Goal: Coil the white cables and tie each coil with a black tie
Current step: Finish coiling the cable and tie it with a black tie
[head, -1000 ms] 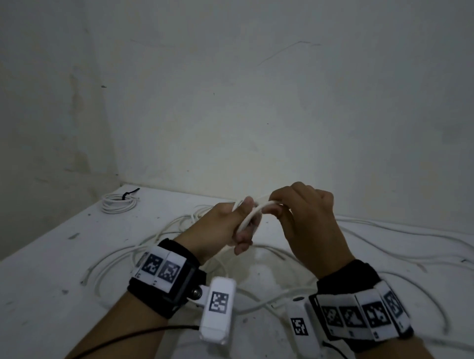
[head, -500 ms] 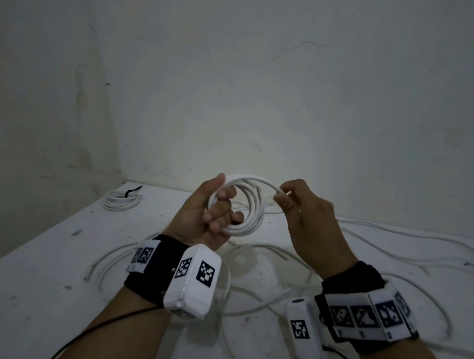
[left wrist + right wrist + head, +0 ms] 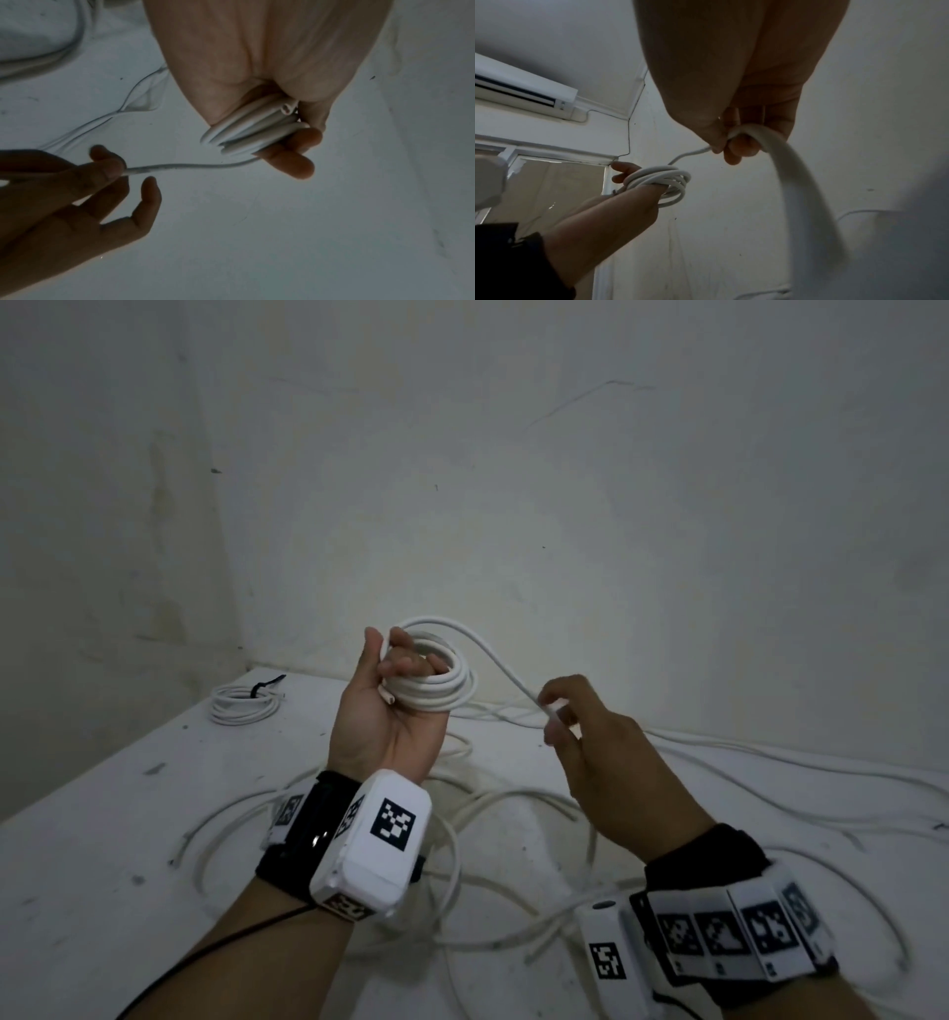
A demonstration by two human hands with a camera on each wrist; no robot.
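Observation:
My left hand [image 3: 395, 690] is raised palm-up and grips a coil of white cable [image 3: 441, 683] with several turns; its cut end lies against the palm. In the left wrist view the coil [image 3: 246, 130] is clamped between fingers and palm. From the top of the coil a strand [image 3: 493, 660] arcs down to my right hand [image 3: 560, 716], which pinches it between thumb and forefinger. The right wrist view shows that pinch [image 3: 731, 140] and the coil [image 3: 662, 182] beyond. The rest of the cable [image 3: 513, 803] trails loose on the table.
A finished white coil with a black tie [image 3: 245, 703] lies at the table's far left corner. Loose white cable loops [image 3: 770, 762] spread over the white table [image 3: 102, 839] under and right of my hands. Walls close in behind and at left.
My left hand turned palm-up and lifted the coil, which has gained turns. My right hand moved down and right, away from the coil, drawing out a length of strand.

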